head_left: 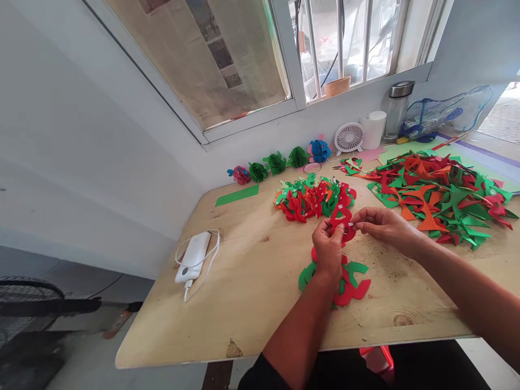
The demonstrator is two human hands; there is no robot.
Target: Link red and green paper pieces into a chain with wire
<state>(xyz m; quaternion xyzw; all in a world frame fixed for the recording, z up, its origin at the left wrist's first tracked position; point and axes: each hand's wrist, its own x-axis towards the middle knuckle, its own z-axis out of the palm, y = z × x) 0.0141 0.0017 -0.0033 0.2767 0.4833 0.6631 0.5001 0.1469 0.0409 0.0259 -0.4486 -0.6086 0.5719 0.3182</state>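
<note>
Holds a red paper cut-out [348,235] over the wooden counter [252,292], clamped between thumb and fingers of the left grip [328,246]. Has the right grip [379,225] at the cut-out's right edge, with thumb and forefinger close together beside a small white tab [350,223]; cannot tell, at so small a size, whether pinched on it or merely touching. Has, just beyond the left grip, a pile of red and green cut-outs [300,206], some marked with small white patches, and, nearer, a looser group of red and green pieces [359,291] lying partly behind the left forearm [303,319]. Beyond the right grip, a broad heap of red, orange and green scraps [430,189]. Well apart to the left, a white power bank [195,257] with a white cable [215,252] looped about it; farther back, a flat green strip [238,196]. Along the white wall [260,142], in a row, a pink paper ornament [241,174], three green paper ornaments [277,162] and a blue paper ornament [320,150]. Farther right, a small white fan [349,138], a white cylinder [374,130], an upright clear bottle [396,116] with a metallic lid, and a transparent bag [447,114] edged in blue.
</note>
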